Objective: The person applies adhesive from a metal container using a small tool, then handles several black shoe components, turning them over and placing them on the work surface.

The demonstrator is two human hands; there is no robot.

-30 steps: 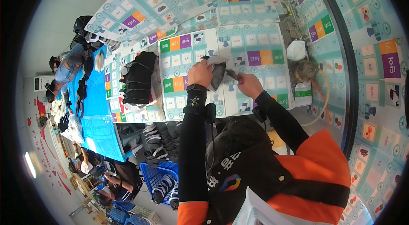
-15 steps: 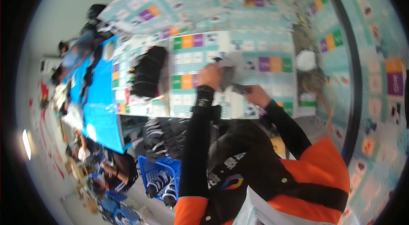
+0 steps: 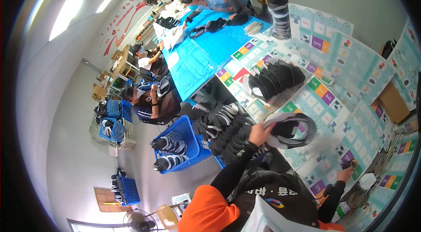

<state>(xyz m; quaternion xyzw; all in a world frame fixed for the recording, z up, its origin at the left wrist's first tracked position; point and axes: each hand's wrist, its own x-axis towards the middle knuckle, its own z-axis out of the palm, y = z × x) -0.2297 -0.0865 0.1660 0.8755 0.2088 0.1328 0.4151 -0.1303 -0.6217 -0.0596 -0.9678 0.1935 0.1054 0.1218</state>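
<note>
Cap (image 3: 285, 127) hangs over the bench (image 3: 322, 155), pinched at one edge by the left hand (image 3: 261, 133); that one-sided grip could let it twist or slip; the right hand (image 3: 345, 174) has its grip curled round a dark object (image 3: 349, 164), too small to identify; the cap looks soft, ring-shaped, grey-edged; beyond, a black stack (image 3: 278, 80) looks ribbed and rounded.

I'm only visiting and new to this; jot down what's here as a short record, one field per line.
Left hand: holds a grey-and-black ring-shaped piece
Right hand: holds a small dark object, kind unclear
Worktable: covered with patterned sheets; bears a bundle of black pieces
Blue crate: contains striped bundles
Blue-covered table: several people around it
</note>
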